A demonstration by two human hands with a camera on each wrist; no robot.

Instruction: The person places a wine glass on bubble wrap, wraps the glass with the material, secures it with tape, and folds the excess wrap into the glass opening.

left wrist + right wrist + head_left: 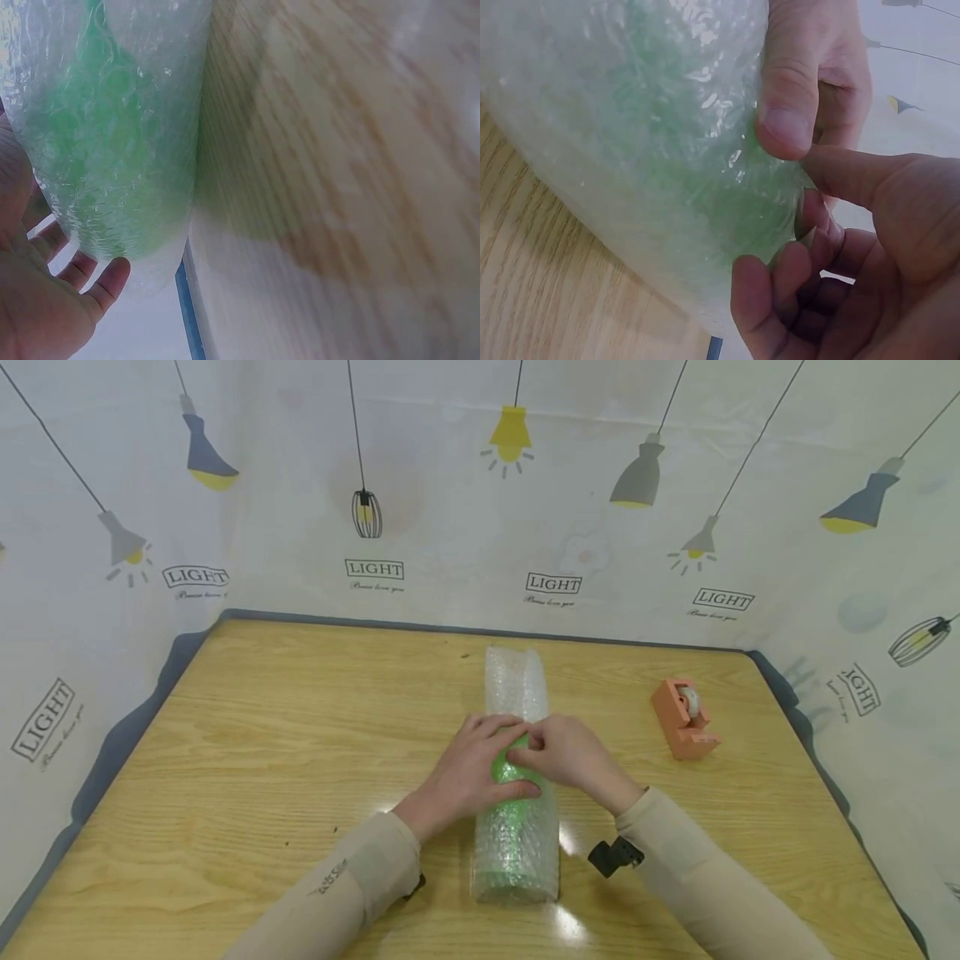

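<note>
A long bubble wrap roll (pixel 516 852) lies on the table, pointing away from me. Something green shows blurred through its layers; its kind is unclear. My left hand (pixel 467 768) spans the roll from the left, thumb and fingers bent over it. In the left wrist view its fingers (pixel 109 281) curve against the wrap's side. From the right, my right hand (pixel 573 756) pinches at the wrap's upper surface, its fingers curled and close to the left hand. The right wrist view shows the left thumb (pixel 787 124) pressing on the wrap beside the right fingertips (pixel 751 289).
An orange tape dispenser (pixel 684 727) with a roll of tape stands on the right of the wooden table (pixel 300 710). The far end of the wrap (pixel 517 677) sticks out beyond my hands. Lamp-printed sheeting (pixel 442 468) rises behind the table and along both sides.
</note>
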